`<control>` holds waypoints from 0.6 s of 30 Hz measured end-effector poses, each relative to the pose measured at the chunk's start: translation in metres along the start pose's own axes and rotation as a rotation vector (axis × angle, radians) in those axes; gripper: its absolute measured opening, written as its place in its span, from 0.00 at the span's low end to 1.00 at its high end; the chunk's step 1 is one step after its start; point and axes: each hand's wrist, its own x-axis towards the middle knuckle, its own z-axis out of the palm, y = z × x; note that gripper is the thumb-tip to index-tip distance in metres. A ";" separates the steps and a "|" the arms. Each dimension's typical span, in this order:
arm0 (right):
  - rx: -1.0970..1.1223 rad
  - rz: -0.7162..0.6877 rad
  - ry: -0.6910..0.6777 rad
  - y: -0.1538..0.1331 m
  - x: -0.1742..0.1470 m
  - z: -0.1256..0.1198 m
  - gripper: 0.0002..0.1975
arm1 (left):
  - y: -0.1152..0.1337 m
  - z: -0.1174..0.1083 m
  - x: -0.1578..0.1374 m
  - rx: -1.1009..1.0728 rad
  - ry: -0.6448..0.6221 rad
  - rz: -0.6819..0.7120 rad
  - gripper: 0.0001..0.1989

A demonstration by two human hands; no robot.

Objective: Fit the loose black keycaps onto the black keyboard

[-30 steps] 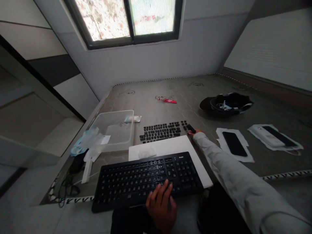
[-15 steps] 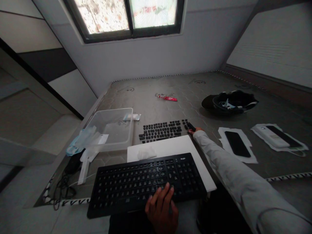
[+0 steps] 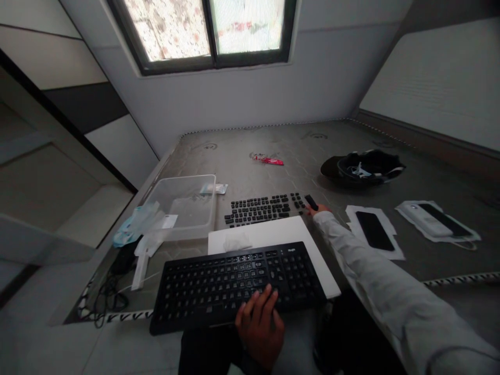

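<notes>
A black keyboard (image 3: 238, 284) without most of its keycaps lies at the front, partly on a white board (image 3: 312, 255). My left hand (image 3: 261, 325) rests palm down over its lower edge, fingers extended and slightly apart. Beyond the board, loose black keycaps (image 3: 260, 209) are laid out in rows on the table. Beside their right end is my right hand (image 3: 321, 210), its arm stretched forward in a light sleeve. Its fingers are closed on a small black oblong tool (image 3: 311, 202), whose exact kind I cannot make out.
A clear plastic bin (image 3: 183, 208) stands left, with plastic wrapping (image 3: 142, 224) and a black cable (image 3: 105, 299) near it. A crumpled tissue (image 3: 237, 241) lies on the board. Right are two phones (image 3: 375, 230) (image 3: 429, 219) on white sheets and a cap (image 3: 361, 169). A red packet (image 3: 269, 160) lies far back.
My right hand with the black tool has shifted slightly right, away from the keycaps. The camera view has tilted a little; my left hand stays on the keyboard's lower edge.
</notes>
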 end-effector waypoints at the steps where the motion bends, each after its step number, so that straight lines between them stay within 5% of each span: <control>1: 0.005 -0.012 -0.005 -0.001 -0.006 -0.006 0.16 | 0.000 0.000 -0.001 -0.007 0.000 0.000 0.15; 7: 0.100 -0.136 -0.042 -0.008 -0.057 -0.044 0.16 | 0.003 0.001 -0.008 -0.077 0.002 -0.091 0.15; 18: 0.478 -0.395 -0.051 -0.048 -0.177 -0.101 0.23 | -0.006 -0.013 -0.017 -0.105 -0.080 -0.024 0.15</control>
